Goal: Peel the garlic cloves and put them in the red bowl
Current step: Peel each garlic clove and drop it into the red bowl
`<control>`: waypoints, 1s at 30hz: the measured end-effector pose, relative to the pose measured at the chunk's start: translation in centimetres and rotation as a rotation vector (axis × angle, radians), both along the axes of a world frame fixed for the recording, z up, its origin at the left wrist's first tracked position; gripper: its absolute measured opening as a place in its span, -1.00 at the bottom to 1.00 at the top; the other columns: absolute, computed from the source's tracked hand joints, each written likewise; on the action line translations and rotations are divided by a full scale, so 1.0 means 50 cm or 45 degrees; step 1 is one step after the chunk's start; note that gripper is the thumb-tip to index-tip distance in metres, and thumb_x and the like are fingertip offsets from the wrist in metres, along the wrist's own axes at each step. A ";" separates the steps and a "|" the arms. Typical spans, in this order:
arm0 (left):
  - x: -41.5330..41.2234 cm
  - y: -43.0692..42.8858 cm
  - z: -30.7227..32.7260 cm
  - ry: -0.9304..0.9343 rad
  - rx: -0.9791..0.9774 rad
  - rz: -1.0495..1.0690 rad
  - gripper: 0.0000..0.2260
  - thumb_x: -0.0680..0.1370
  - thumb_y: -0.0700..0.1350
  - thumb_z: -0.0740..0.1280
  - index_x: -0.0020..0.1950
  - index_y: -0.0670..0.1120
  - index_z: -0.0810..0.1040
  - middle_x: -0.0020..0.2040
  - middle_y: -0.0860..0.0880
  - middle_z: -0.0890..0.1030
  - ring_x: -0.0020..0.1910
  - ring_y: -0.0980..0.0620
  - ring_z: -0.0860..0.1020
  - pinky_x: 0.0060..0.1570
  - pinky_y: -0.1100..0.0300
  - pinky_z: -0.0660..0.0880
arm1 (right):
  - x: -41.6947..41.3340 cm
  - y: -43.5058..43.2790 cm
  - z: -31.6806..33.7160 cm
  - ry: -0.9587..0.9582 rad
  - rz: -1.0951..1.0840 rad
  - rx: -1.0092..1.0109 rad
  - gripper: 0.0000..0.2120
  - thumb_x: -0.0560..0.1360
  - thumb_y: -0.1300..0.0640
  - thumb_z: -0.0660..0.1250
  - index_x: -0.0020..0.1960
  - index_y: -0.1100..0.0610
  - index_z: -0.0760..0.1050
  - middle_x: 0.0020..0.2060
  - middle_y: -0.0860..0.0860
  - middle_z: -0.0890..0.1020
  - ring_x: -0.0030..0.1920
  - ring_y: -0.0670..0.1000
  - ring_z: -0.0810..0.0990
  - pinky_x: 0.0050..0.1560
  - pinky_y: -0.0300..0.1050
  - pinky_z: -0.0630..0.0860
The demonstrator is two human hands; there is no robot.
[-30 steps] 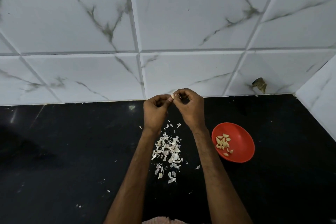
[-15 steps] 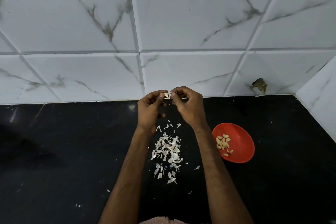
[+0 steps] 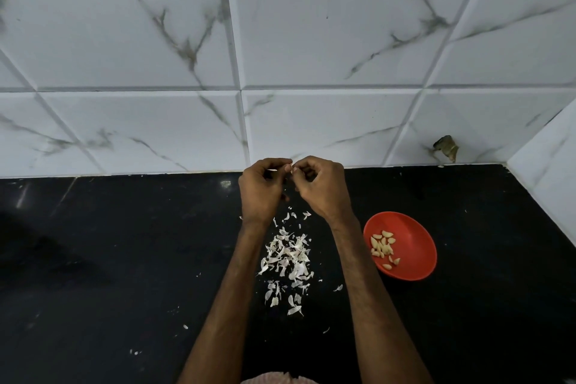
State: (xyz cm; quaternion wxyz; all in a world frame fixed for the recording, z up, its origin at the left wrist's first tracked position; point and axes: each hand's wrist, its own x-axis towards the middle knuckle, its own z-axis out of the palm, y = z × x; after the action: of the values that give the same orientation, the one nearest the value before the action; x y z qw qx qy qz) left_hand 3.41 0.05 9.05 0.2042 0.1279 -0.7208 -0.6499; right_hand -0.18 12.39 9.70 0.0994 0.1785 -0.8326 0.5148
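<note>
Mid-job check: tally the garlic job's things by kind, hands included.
Red bowl: 1
Peel pile: 1
Hands: 2, left hand, right hand
Garlic clove in their grip: 1
Peeled cloves in bowl: about 12, clustered
Total: about 17

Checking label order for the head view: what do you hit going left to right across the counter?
left hand → clove → right hand → bowl. Peels left out: they overlap the span of both hands.

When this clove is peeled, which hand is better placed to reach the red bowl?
Probably the right hand: the red bowl lies right of that forearm; the left hand would have to cross.
</note>
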 end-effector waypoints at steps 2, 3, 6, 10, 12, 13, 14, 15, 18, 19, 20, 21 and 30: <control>-0.001 0.002 -0.001 0.002 0.011 -0.009 -0.92 0.56 -0.25 0.45 0.03 -0.19 0.70 -0.17 -0.06 0.72 -0.29 0.03 0.69 -0.43 0.12 0.61 | 0.002 0.002 -0.002 -0.015 -0.008 -0.013 -0.94 0.52 0.21 0.45 -0.07 0.20 0.69 -0.33 -0.08 0.67 -0.34 -0.15 0.65 -0.23 -0.26 0.60; -0.001 0.002 -0.001 0.004 0.025 -0.022 -0.93 0.56 -0.26 0.45 0.02 -0.19 0.70 -0.16 -0.08 0.72 -0.28 -0.03 0.70 -0.40 0.09 0.63 | 0.002 0.003 -0.003 -0.031 -0.006 -0.039 -0.94 0.51 0.22 0.46 -0.07 0.21 0.68 -0.33 -0.08 0.67 -0.33 -0.13 0.66 -0.23 -0.20 0.63; -0.001 -0.003 -0.005 -0.011 0.055 -0.057 -0.95 0.56 -0.25 0.45 0.00 -0.19 0.69 -0.18 -0.09 0.73 -0.29 -0.10 0.71 -0.35 -0.02 0.66 | 0.004 0.002 -0.011 -0.049 0.009 -0.071 -0.96 0.50 0.25 0.45 -0.07 0.21 0.68 -0.32 -0.05 0.68 -0.32 -0.09 0.67 -0.20 0.00 0.68; 0.003 -0.010 -0.006 -0.051 0.075 -0.098 -0.92 0.57 -0.23 0.45 0.02 -0.21 0.69 -0.19 -0.09 0.73 -0.31 -0.16 0.70 -0.32 -0.10 0.66 | 0.006 -0.002 -0.017 -0.043 0.014 -0.065 -0.97 0.49 0.26 0.45 -0.08 0.22 0.67 -0.32 -0.04 0.67 -0.32 -0.07 0.65 -0.21 0.07 0.67; 0.006 -0.013 0.000 -0.050 0.088 -0.103 -0.91 0.57 -0.23 0.45 0.03 -0.22 0.69 -0.20 -0.06 0.72 -0.33 -0.11 0.69 -0.34 -0.07 0.66 | 0.005 -0.004 -0.016 -0.047 0.012 -0.071 -0.97 0.50 0.27 0.45 -0.08 0.22 0.66 -0.32 -0.04 0.67 -0.32 -0.06 0.66 -0.20 0.07 0.67; 0.007 -0.014 0.002 -0.047 0.094 -0.106 -0.91 0.57 -0.22 0.44 0.04 -0.22 0.69 -0.22 -0.04 0.72 -0.34 -0.05 0.69 -0.36 -0.04 0.66 | 0.006 -0.004 -0.014 -0.070 0.015 -0.081 -0.97 0.50 0.27 0.45 -0.07 0.22 0.66 -0.32 -0.03 0.67 -0.32 -0.05 0.67 -0.21 0.07 0.67; 0.008 -0.014 0.003 -0.043 0.095 -0.106 -0.91 0.57 -0.22 0.44 0.04 -0.22 0.69 -0.23 -0.03 0.71 -0.35 0.01 0.67 -0.38 -0.01 0.65 | 0.005 -0.003 -0.013 -0.103 0.027 -0.099 -0.97 0.51 0.27 0.45 -0.06 0.22 0.66 -0.31 -0.02 0.68 -0.32 -0.02 0.68 -0.22 0.07 0.68; 0.008 -0.015 0.003 -0.040 0.087 -0.103 -0.91 0.57 -0.22 0.44 0.04 -0.21 0.69 -0.24 -0.02 0.70 -0.36 0.06 0.65 -0.39 0.01 0.65 | 0.004 -0.001 -0.011 -0.133 0.045 -0.121 -0.96 0.53 0.26 0.44 -0.05 0.22 0.67 -0.30 -0.01 0.68 -0.31 0.00 0.68 -0.22 0.09 0.69; 0.006 -0.022 0.006 -0.057 0.011 -0.099 -0.94 0.57 -0.22 0.45 0.00 -0.18 0.70 -0.25 -0.01 0.70 -0.38 0.07 0.63 -0.41 -0.05 0.65 | 0.000 0.004 -0.011 -0.168 0.097 -0.105 -0.92 0.56 0.21 0.43 -0.01 0.21 0.68 -0.28 0.01 0.70 -0.29 0.02 0.70 -0.21 0.06 0.70; 0.004 -0.024 0.007 -0.066 -0.029 -0.108 -0.95 0.57 -0.22 0.45 -0.01 -0.16 0.71 -0.25 0.01 0.70 -0.38 0.02 0.63 -0.41 -0.07 0.64 | -0.001 0.006 -0.010 -0.156 0.107 -0.075 -0.91 0.56 0.20 0.43 0.00 0.21 0.69 -0.28 0.00 0.70 -0.30 0.00 0.70 -0.21 0.01 0.70; 0.004 -0.025 0.008 -0.071 -0.058 -0.125 -0.96 0.57 -0.22 0.45 -0.02 -0.15 0.71 -0.24 0.03 0.71 -0.36 -0.05 0.65 -0.41 -0.09 0.64 | -0.002 0.007 -0.009 -0.137 0.116 -0.052 -0.91 0.56 0.22 0.43 0.01 0.21 0.69 -0.29 -0.01 0.70 -0.31 -0.05 0.70 -0.22 -0.05 0.70; 0.003 -0.028 0.009 -0.074 -0.073 -0.146 -0.95 0.57 -0.23 0.45 -0.03 -0.13 0.71 -0.22 0.04 0.72 -0.32 -0.14 0.66 -0.40 -0.11 0.64 | -0.002 0.009 -0.010 -0.120 0.124 -0.036 -0.91 0.55 0.23 0.44 0.01 0.22 0.69 -0.29 -0.02 0.70 -0.32 -0.10 0.69 -0.23 -0.13 0.68; 0.001 -0.029 0.000 -0.079 -0.079 -0.250 -0.92 0.56 -0.27 0.44 -0.03 -0.13 0.71 -0.14 -0.01 0.74 -0.25 -0.24 0.69 -0.43 0.02 0.64 | 0.004 0.013 -0.017 -0.026 0.109 0.028 -0.94 0.48 0.28 0.46 -0.09 0.19 0.72 -0.34 -0.02 0.70 -0.38 -0.09 0.67 -0.24 -0.01 0.68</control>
State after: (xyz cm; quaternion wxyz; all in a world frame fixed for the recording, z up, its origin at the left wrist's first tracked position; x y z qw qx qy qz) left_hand 3.47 -1.40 9.05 0.1209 0.0701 -0.7557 -0.6398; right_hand 0.01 13.05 8.83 0.0668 0.2099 -0.8307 0.5113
